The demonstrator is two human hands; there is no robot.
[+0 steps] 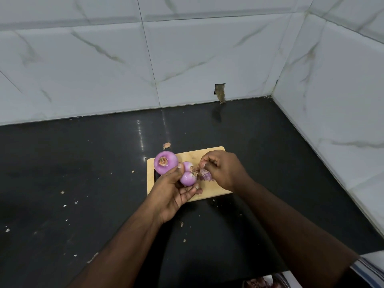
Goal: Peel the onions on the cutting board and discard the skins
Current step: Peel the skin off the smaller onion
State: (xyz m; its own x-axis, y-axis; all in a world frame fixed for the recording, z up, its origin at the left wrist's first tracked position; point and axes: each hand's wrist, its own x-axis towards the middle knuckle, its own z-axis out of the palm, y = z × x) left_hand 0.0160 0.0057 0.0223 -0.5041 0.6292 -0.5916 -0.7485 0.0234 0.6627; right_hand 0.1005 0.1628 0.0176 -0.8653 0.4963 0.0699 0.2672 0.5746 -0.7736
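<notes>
A small wooden cutting board point(209, 155) lies on the black counter. A large peeled purple onion point(165, 162) sits at its left edge, root end up. A second small onion point(187, 165) lies beside it. My left hand point(172, 192) holds a small purple onion point(188, 178) above the board, fingers curled under it. My right hand point(223, 170) pinches a loose strip of purple skin point(205, 175) hanging off that onion's root end.
The black counter point(83, 183) is scattered with small skin scraps, one larger scrap point(166, 145) lying behind the board. White marble-tiled walls point(187, 59) close the back and right. A container with skins point(259, 282) shows at the bottom edge.
</notes>
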